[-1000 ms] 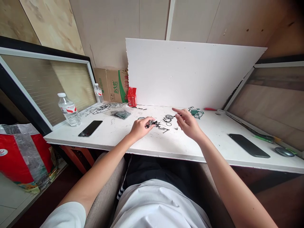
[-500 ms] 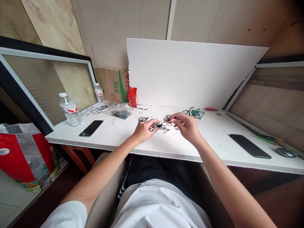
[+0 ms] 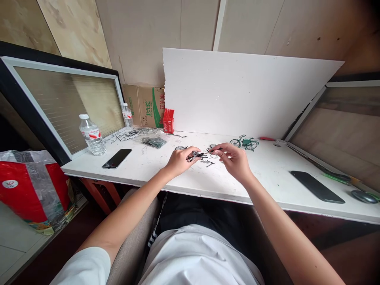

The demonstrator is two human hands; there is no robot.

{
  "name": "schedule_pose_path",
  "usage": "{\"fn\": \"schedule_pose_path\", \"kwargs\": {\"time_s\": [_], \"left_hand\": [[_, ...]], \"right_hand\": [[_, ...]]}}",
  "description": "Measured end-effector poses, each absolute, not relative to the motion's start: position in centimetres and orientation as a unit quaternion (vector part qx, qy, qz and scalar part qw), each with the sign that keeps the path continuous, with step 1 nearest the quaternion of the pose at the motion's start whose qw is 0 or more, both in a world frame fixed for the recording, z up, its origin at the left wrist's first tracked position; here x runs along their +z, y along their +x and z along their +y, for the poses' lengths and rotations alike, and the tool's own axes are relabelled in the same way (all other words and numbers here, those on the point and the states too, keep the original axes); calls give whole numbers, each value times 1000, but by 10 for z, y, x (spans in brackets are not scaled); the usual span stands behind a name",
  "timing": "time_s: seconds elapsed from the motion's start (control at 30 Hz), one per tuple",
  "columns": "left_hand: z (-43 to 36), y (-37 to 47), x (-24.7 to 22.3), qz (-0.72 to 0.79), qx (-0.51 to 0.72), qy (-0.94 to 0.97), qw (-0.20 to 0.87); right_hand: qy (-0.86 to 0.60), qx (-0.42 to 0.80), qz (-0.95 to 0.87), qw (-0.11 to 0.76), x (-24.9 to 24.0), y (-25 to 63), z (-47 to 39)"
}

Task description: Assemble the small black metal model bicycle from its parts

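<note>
My left hand (image 3: 178,161) pinches a small black model-bicycle assembly (image 3: 196,155) just above the white table (image 3: 190,178). My right hand (image 3: 234,159) is close beside it, its fingertips closed on a thin dark part (image 3: 214,150) that meets the assembly. Loose small parts lie under and around the hands: a tiny wheel (image 3: 179,148), a ring (image 3: 214,156) and a thin bracket (image 3: 207,162). A finished green model bicycle (image 3: 246,143) stands behind my right hand.
A black phone (image 3: 117,158) and two water bottles (image 3: 92,135) are at the left, with part sprues (image 3: 130,134) and a bagged parts packet (image 3: 153,142). A red box (image 3: 168,121) and a cardboard carton (image 3: 147,107) stand at the back. Another phone (image 3: 317,187) lies at right.
My right hand came in from an open reach near the green bicycle, closed on a thin part and brought it to the assembly in my left hand. The view shifted slightly left.
</note>
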State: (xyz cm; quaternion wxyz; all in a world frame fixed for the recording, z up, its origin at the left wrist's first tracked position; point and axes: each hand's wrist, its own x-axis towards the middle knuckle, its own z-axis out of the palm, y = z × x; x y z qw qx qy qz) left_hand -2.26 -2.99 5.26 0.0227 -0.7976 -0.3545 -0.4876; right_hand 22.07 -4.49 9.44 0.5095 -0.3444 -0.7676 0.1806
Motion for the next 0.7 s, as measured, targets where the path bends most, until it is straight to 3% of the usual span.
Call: {"fn": "schedule_pose_path", "kwargs": {"time_s": [0.7], "left_hand": [[-32, -21, 52, -340, -471, -814, 15]], "right_hand": [[-332, 134, -782, 510, 93, 219, -47]]}}
